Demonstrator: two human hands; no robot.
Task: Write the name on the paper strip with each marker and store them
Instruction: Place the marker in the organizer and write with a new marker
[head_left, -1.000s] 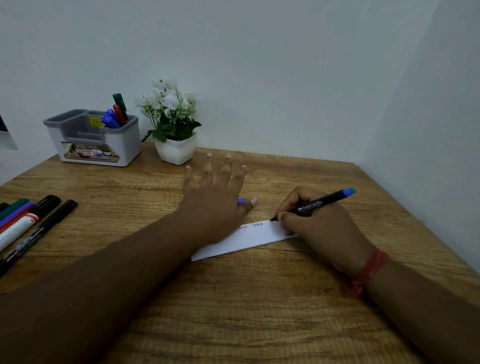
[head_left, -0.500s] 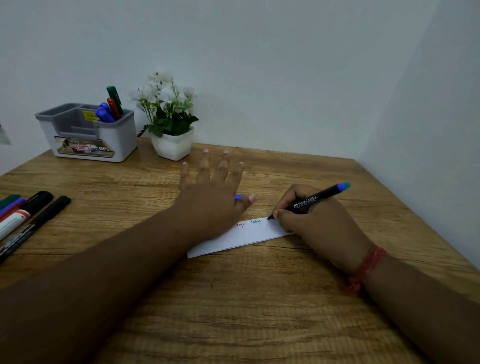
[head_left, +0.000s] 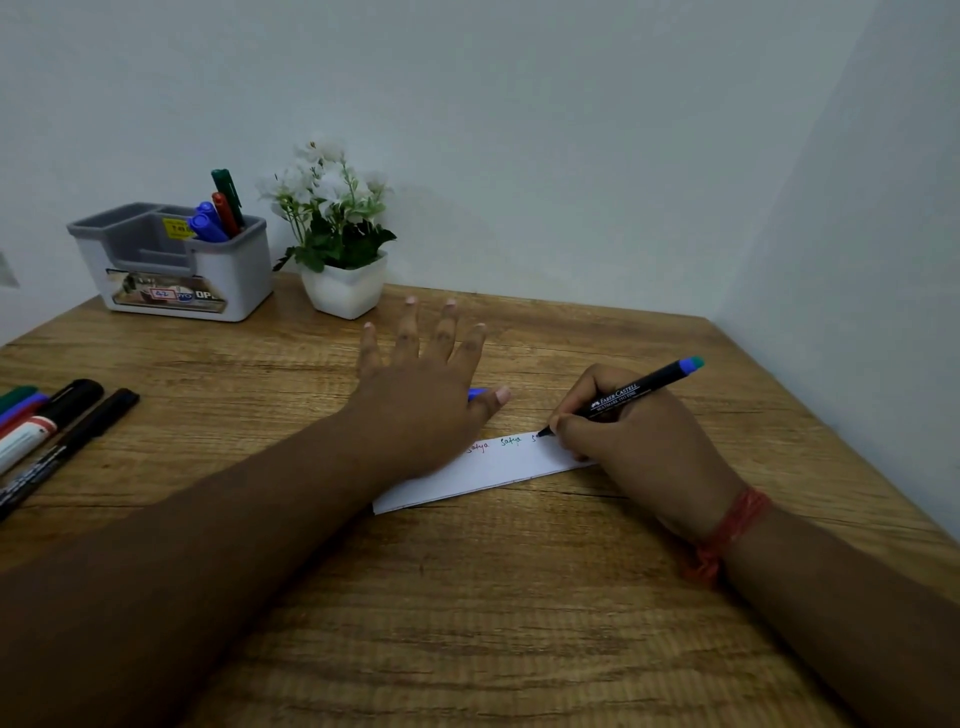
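White paper strip (head_left: 483, 475) lies flat on the wooden tabletop (head_left: 519, 597), between the two hands and partly under both. Two entries of the name are legible on it, one reddish and one green, and a third is only begun at its first letter.

Right hand (head_left: 639, 447) grips a black Faber-Castell marker (head_left: 623, 396) with a blue end, fingers curled round the barrel, tip touching the strip just right of the green entry. Left hand (head_left: 426, 395) lies flat, fingers straight and spread, heel pressing the strip's left part. A blue object (head_left: 477, 394) shows beside its thumb; probably this marker's cap, though that cannot be confirmed.

Storage: the grey-and-white desk organiser (head_left: 171, 260) at the far left, just beside a potted white flower plant (head_left: 337, 234), holds four stored markers (head_left: 221, 213): two blue, one red, one green. More writing may be hidden under the left hand.

Outstanding: a row of unstored markers (head_left: 52, 426) lies at the left edge, well apart from the strip. At least five are visible, in green, blue, red and two black; the frame cuts the row off.

Assessment: task is roughly midway. The present entry needs finishing, this marker capping and storing, then each remaining marker in turn.
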